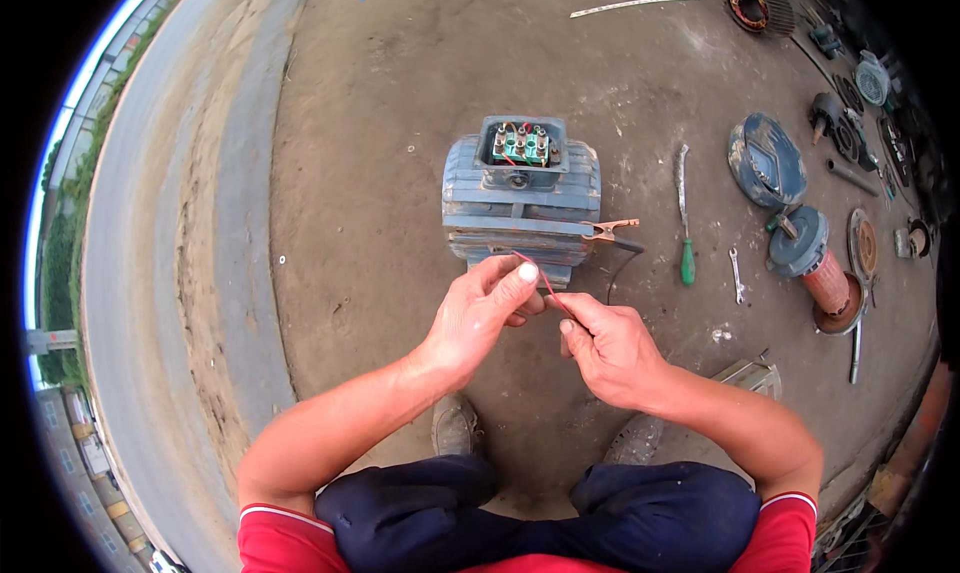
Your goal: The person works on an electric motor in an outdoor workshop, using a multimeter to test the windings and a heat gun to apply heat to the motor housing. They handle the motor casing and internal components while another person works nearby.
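Item: thin red wire (545,281), pinched between your left hand (480,313) and right hand (610,348), fingers of both clenched on it. Long axis slants far-left to near-right, just near the grey finned electric motor (520,208) on the concrete floor (400,123).

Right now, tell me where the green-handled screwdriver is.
In the head view, the green-handled screwdriver lies on the concrete ground to the person's right of the blue electric motor, between its alligator clip and a small wrench.

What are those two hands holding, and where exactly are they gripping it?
A thin red wire, pinched between the left hand and right hand, each gripping it with its fingertips near one end.
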`<action>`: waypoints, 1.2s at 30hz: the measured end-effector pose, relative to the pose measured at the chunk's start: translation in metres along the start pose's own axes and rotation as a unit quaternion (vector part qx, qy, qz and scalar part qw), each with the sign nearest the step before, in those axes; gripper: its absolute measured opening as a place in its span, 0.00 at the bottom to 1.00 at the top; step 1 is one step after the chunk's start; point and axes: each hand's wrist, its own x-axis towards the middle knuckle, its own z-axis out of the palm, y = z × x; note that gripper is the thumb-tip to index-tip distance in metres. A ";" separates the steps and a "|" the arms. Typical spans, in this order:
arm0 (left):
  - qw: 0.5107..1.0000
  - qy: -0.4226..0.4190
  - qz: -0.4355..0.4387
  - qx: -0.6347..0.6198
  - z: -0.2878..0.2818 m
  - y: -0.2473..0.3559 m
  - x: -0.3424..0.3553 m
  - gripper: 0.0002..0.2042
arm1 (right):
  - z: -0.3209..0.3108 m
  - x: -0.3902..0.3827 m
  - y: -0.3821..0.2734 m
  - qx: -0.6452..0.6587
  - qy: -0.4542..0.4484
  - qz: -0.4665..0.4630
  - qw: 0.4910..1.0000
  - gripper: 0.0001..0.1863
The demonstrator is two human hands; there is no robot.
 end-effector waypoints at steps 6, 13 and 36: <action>0.996 0.047 -0.079 -0.002 -0.008 -0.006 0.012 0.12 | 0.009 0.011 0.007 -0.183 0.017 -0.141 0.973 0.15; 0.980 -0.047 0.073 0.176 -0.011 -0.009 0.002 0.08 | -0.011 0.021 -0.001 0.187 0.020 0.091 0.978 0.26; 0.846 -0.167 0.287 0.418 0.000 0.001 -0.003 0.09 | -0.033 0.031 -0.020 0.322 -0.069 0.149 0.932 0.22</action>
